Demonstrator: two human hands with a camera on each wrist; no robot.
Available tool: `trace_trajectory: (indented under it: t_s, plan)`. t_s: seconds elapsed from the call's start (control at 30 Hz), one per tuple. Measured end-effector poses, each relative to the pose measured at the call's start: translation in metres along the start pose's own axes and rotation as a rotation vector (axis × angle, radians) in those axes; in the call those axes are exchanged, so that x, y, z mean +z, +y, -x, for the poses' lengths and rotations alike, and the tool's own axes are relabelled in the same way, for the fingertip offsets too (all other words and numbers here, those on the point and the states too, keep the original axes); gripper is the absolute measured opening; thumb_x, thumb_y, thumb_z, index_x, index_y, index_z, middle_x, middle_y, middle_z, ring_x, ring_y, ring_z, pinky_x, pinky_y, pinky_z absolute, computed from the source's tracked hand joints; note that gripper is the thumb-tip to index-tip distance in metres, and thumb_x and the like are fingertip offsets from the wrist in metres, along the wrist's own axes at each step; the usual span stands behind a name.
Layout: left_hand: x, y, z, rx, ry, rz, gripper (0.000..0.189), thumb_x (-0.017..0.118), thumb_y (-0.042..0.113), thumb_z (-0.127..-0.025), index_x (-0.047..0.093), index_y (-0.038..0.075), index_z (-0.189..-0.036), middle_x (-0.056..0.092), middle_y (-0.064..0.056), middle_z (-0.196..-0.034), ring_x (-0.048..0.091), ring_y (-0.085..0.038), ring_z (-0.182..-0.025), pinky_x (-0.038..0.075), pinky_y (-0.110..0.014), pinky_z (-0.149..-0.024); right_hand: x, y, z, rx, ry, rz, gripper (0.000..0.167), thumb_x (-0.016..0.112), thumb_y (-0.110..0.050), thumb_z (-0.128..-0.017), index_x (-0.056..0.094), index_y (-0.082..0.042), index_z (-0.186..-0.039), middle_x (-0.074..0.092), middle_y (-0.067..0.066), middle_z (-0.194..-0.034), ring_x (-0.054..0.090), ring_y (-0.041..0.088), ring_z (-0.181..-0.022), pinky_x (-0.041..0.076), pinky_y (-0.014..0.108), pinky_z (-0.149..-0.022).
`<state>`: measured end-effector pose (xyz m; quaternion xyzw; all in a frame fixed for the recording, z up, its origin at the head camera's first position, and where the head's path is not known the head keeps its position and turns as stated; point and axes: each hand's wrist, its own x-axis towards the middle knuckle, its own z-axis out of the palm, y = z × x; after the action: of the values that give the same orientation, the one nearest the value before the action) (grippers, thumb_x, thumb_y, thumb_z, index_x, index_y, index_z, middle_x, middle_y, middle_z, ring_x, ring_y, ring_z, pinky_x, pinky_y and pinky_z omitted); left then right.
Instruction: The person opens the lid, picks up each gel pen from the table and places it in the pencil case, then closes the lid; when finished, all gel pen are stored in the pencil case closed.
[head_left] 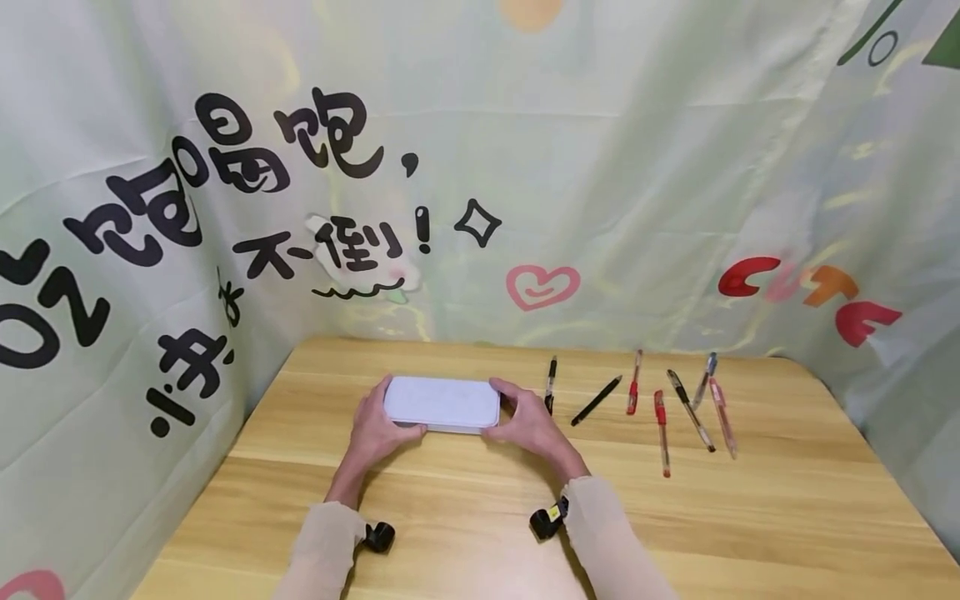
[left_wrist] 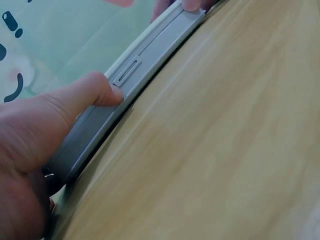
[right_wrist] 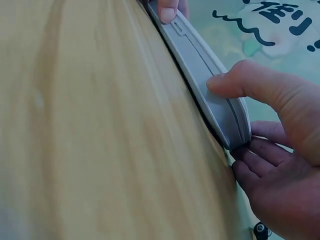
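Note:
A pale lavender, box-shaped pencil case (head_left: pixel 442 402) lies on the table with its lid down. My left hand (head_left: pixel 377 427) holds its left end, the thumb along the front side; in the left wrist view that thumb (left_wrist: pixel 107 92) presses beside a small slotted catch (left_wrist: pixel 127 72). At the opposite end my right hand (head_left: pixel 531 425) grips the case between thumb and fingers. From the right wrist, the thumb (right_wrist: pixel 230 85) shows on the grey side wall (right_wrist: pixel 200 75), with the other fingers (right_wrist: pixel 260 152) around the rounded end.
Several pens lie right of the case: two black pens (head_left: pixel 596 401) among the nearest, then red pens (head_left: pixel 662 433), another black pen (head_left: pixel 692 410), a blue pen (head_left: pixel 705 380) and a pink pen (head_left: pixel 723 418). A printed curtain (head_left: pixel 637 183) hangs behind the wooden table (head_left: pixel 465 517).

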<state>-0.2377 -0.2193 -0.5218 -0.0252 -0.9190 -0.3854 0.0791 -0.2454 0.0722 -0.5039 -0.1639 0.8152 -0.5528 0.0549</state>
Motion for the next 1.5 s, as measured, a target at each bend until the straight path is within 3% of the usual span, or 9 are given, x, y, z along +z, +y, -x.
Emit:
trace_trajectory:
  t_s: [0.3, 0.57, 0.67, 0.8, 0.97, 1.1, 1.2, 1.33, 1.5]
  plan:
    - [0.004, 0.002, 0.000, 0.013, 0.008, 0.013, 0.114, 0.092, 0.034, -0.066, 0.032, -0.001, -0.156, 0.048, -0.025, -0.146, 0.046, -0.042, -0.125, 0.037, -0.062, -0.106, -0.002, 0.000, 0.003, 0.018, 0.030, 0.059, 0.091, 0.092, -0.007, -0.070, 0.050, -0.003, -0.151, 0.054, 0.013, -0.150, 0.051, 0.026, -0.137, 0.044, 0.041, -0.111]
    - [0.004, 0.000, -0.004, 0.056, 0.028, 0.019, 0.115, 0.094, 0.032, -0.063, 0.034, -0.002, -0.155, 0.051, -0.026, -0.143, 0.048, -0.042, -0.123, 0.033, -0.061, -0.108, -0.005, -0.004, 0.002, 0.027, 0.016, 0.082, 0.083, 0.089, -0.019, -0.079, 0.051, -0.006, -0.151, 0.053, 0.009, -0.152, 0.044, 0.029, -0.143, 0.044, 0.045, -0.110]
    - [0.002, 0.000, -0.005, 0.032, -0.006, 0.052, 0.117, 0.096, 0.031, -0.066, 0.030, -0.001, -0.157, 0.049, -0.027, -0.145, 0.047, -0.042, -0.125, 0.034, -0.061, -0.109, -0.007, -0.005, 0.004, 0.042, 0.002, 0.083, 0.084, 0.089, -0.021, -0.081, 0.048, -0.008, -0.153, 0.049, 0.008, -0.155, 0.041, 0.027, -0.145, 0.041, 0.045, -0.113]
    - [-0.006, -0.002, -0.006, -0.022, -0.107, 0.152, 0.118, 0.094, 0.031, -0.073, 0.021, 0.003, -0.161, 0.039, -0.028, -0.153, 0.040, -0.043, -0.135, 0.030, -0.063, -0.115, -0.009, -0.003, 0.004, 0.037, -0.007, 0.041, 0.082, 0.088, -0.025, -0.083, 0.048, -0.008, -0.153, 0.046, 0.007, -0.157, 0.038, 0.028, -0.148, 0.036, 0.046, -0.117]
    - [-0.023, -0.013, -0.005, 0.036, -0.224, 0.312, 0.098, 0.083, 0.018, -0.089, 0.019, 0.001, -0.162, 0.033, -0.030, -0.158, 0.031, -0.045, -0.146, 0.023, -0.062, -0.119, -0.009, 0.000, 0.002, 0.000, -0.001, -0.112, 0.069, 0.086, -0.023, -0.086, 0.057, -0.002, -0.144, 0.051, 0.015, -0.153, 0.048, 0.033, -0.140, 0.039, 0.045, -0.114]
    - [-0.030, -0.016, -0.008, 0.084, -0.249, 0.406, 0.088, 0.082, 0.007, -0.088, 0.029, -0.004, -0.157, 0.040, -0.029, -0.155, 0.033, -0.044, -0.146, 0.026, -0.058, -0.119, -0.008, -0.002, -0.003, 0.005, 0.096, -0.154, 0.051, 0.080, -0.032, -0.091, 0.066, -0.006, -0.133, 0.066, 0.013, -0.133, 0.061, 0.030, -0.126, 0.049, 0.042, -0.106]
    - [-0.031, -0.016, -0.009, 0.075, -0.230, 0.378, 0.089, 0.086, 0.012, -0.085, 0.034, -0.006, -0.155, 0.039, -0.029, -0.156, 0.032, -0.043, -0.148, 0.027, -0.055, -0.119, -0.005, -0.003, -0.010, 0.020, 0.213, -0.213, 0.044, 0.072, -0.038, -0.097, 0.069, -0.005, -0.127, 0.072, 0.014, -0.119, 0.069, 0.030, -0.112, 0.056, 0.041, -0.095]
    - [-0.031, -0.018, -0.008, 0.042, -0.216, 0.301, 0.095, 0.091, 0.019, -0.080, 0.038, -0.004, -0.154, 0.038, -0.027, -0.158, 0.031, -0.042, -0.149, 0.027, -0.054, -0.119, 0.000, -0.003, -0.015, 0.036, 0.327, -0.299, 0.033, 0.065, -0.026, -0.103, 0.070, 0.003, -0.120, 0.073, 0.023, -0.109, 0.073, 0.036, -0.101, 0.060, 0.040, -0.085]
    - [-0.031, -0.020, -0.008, 0.048, -0.227, 0.257, 0.094, 0.094, 0.023, -0.076, 0.043, 0.003, -0.153, 0.040, -0.023, -0.159, 0.031, -0.040, -0.149, 0.024, -0.056, -0.120, 0.002, -0.001, -0.017, 0.058, 0.416, -0.308, 0.015, 0.068, -0.009, -0.100, 0.067, 0.006, -0.104, 0.075, 0.025, -0.102, 0.076, 0.036, -0.090, 0.062, 0.038, -0.076]
